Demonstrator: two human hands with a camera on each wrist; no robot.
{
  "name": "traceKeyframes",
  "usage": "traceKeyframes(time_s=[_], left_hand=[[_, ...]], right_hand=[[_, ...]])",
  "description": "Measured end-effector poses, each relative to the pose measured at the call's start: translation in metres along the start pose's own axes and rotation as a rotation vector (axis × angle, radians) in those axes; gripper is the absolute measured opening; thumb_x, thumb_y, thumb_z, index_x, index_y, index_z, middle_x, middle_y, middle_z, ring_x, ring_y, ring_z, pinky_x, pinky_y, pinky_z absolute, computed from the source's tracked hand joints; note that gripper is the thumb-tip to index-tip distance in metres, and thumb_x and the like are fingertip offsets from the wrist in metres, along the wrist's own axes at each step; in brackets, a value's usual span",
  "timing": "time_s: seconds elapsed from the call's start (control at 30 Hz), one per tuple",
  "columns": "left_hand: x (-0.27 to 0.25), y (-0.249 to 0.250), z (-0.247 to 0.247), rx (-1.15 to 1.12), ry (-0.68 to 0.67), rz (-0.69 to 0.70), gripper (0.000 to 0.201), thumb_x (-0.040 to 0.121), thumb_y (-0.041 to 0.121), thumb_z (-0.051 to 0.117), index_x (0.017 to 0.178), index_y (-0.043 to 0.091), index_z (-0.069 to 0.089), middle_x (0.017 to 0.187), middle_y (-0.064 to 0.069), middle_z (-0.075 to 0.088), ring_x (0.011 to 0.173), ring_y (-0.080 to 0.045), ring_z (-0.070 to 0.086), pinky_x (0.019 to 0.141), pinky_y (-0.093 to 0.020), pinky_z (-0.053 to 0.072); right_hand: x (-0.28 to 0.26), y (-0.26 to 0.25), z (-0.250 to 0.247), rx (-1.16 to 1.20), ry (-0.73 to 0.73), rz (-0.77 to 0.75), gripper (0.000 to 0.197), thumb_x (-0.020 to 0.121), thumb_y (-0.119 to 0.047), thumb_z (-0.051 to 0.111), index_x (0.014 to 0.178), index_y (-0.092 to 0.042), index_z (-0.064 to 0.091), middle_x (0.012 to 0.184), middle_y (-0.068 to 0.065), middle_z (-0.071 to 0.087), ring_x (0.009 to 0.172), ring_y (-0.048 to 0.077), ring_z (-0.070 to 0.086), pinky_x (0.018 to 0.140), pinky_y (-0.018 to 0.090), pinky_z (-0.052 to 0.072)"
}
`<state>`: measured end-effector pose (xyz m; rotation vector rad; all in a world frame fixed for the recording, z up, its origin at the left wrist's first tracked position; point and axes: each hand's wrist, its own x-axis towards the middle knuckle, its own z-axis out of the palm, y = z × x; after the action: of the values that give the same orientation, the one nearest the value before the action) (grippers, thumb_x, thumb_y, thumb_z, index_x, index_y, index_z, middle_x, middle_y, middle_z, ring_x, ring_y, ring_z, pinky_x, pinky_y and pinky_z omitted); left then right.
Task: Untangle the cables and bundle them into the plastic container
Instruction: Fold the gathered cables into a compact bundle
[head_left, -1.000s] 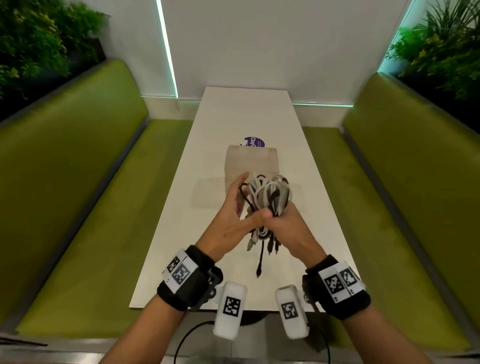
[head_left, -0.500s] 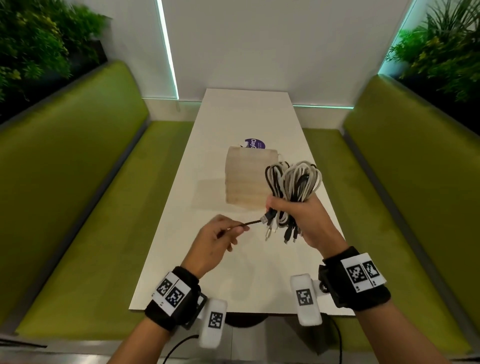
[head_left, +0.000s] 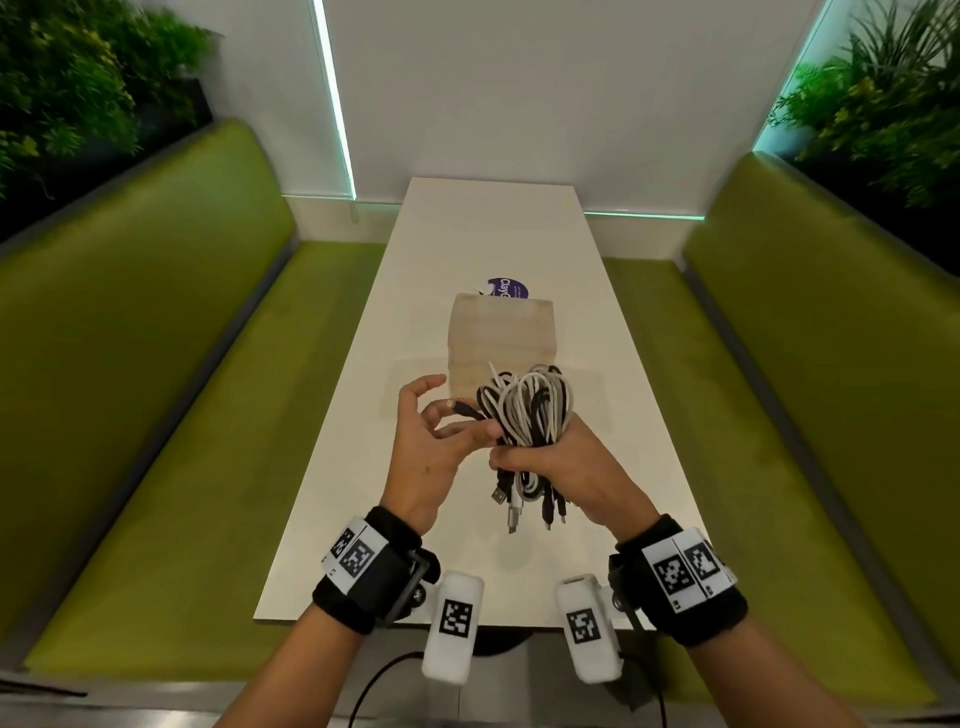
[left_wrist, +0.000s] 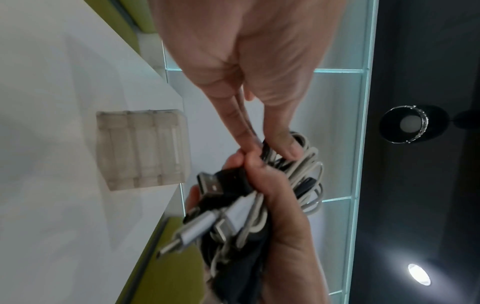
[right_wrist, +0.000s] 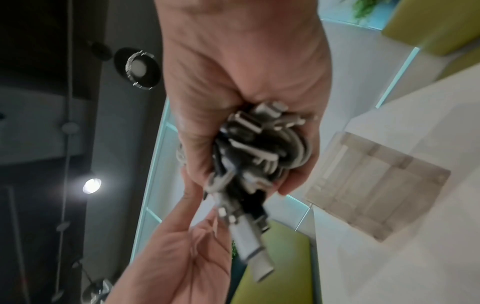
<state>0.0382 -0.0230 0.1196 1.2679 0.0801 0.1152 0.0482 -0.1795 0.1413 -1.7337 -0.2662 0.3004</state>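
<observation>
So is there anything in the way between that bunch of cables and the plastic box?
Nothing visible. The right hand holds the cables just in front of the plastic container, with only bare table between them.

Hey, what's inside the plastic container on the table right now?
The plastic container is frosted; nothing dark shows inside. The cable bundle in the right hand covers its near corner.

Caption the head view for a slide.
Right hand grips the cable bundle; left hand pinches a black end before the plastic container.
</observation>
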Motion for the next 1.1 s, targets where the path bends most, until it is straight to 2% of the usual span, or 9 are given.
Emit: traceKeyframes(time_s=[0.13,0.23,0.33,0.47,0.67,0.87,1.0,1.03,1.1], left_hand=[[-0.001,-0.005,0.0,0.053,-0.097,-0.011,0.103,0.05,0.034,0.09,0.133,0.033,0.029,0.123,-0.004,0.056,0.107,-0.011,0.063,0.086,-0.029,0.052],[0.003,-0.003,0.011,0.005,-0.147,-0.083,0.107,0.048,0.024,0.093,0.134,0.039,0.03,0.12,-0.012,0.061,0.108,-0.024,0.064,0.086,-0.033,0.054],[0.007,0.001,0.02,0.021,-0.091,-0.034,0.071,0.061,0.017,0.087,0.124,0.027,0.055,0.108,-0.008,0.068,0.098,-0.02,0.067,0.081,-0.029,0.055],[0.012,-0.002,0.021,0.118,-0.081,0.024,0.02,0.07,0.008,0.079,0.085,0.018,0.071,0.08,-0.006,0.067,0.079,-0.022,0.063,0.078,-0.037,0.054],[0.022,-0.004,0.011,0.038,-0.135,0.044,0.022,0.072,-0.007,0.071,0.071,0.013,0.062,0.071,-0.001,0.061,0.067,-0.029,0.058,0.064,-0.035,0.051],[0.035,-0.008,0.005,-0.024,-0.049,0.023,0.016,0.057,0.014,0.075,0.067,0.019,0.064,0.068,-0.001,0.058,0.076,-0.034,0.057,0.073,-0.046,0.051],[0.053,-0.011,-0.012,0.134,-0.023,0.06,0.019,0.065,0.004,0.074,0.074,0.013,0.061,0.067,0.003,0.06,0.067,-0.024,0.058,0.07,-0.046,0.054],[0.06,-0.011,-0.018,0.192,0.002,0.055,0.019,0.069,0.0,0.072,0.075,0.014,0.061,0.065,0.004,0.06,0.064,-0.021,0.058,0.067,-0.043,0.053],[0.075,-0.012,-0.035,0.261,0.051,0.033,0.023,0.074,-0.005,0.07,0.077,0.016,0.062,0.063,0.003,0.059,0.058,-0.02,0.056,0.06,-0.035,0.05]], right_hand=[[0.004,0.008,0.002,-0.027,0.076,0.021,0.018,0.076,-0.01,0.074,0.092,-0.017,0.072,0.09,0.013,0.072,0.088,0.03,0.068,0.084,0.05,0.055],[0.004,0.017,0.02,-0.116,0.01,0.03,0.016,0.078,-0.01,0.07,0.089,-0.021,0.069,0.09,0.015,0.072,0.082,0.032,0.069,0.08,0.052,0.055],[0.006,0.023,0.03,-0.177,0.003,0.006,0.019,0.08,-0.011,0.066,0.093,-0.025,0.064,0.085,0.011,0.072,0.075,0.029,0.069,0.071,0.049,0.057],[0.008,0.021,0.029,-0.234,-0.081,-0.005,0.009,0.084,-0.01,0.063,0.089,-0.017,0.063,0.079,0.01,0.07,0.074,0.027,0.068,0.07,0.044,0.055],[0.016,0.015,0.009,-0.156,-0.512,0.091,0.028,0.086,-0.017,0.069,0.109,-0.007,0.059,0.102,0.015,0.069,0.097,0.023,0.066,0.092,0.039,0.053],[0.034,0.021,0.021,-0.111,-0.421,0.109,0.019,0.088,-0.008,0.063,0.105,-0.001,0.058,0.094,0.014,0.065,0.087,0.02,0.063,0.093,0.047,0.05],[0.063,0.012,0.003,-0.344,-0.709,0.149,0.051,0.085,-0.018,0.068,0.13,-0.007,0.048,0.126,0.005,0.058,0.112,0.013,0.055,0.096,0.023,0.044],[0.075,0.014,-0.006,-0.429,-0.706,0.174,0.066,0.083,-0.026,0.068,0.14,-0.01,0.038,0.14,0.003,0.048,0.122,0.013,0.048,0.101,0.022,0.039],[0.107,0.02,-0.022,-0.529,-0.473,0.187,0.079,0.082,-0.038,0.067,0.147,-0.015,0.029,0.152,0.003,0.033,0.13,0.019,0.043,0.107,0.029,0.036]])
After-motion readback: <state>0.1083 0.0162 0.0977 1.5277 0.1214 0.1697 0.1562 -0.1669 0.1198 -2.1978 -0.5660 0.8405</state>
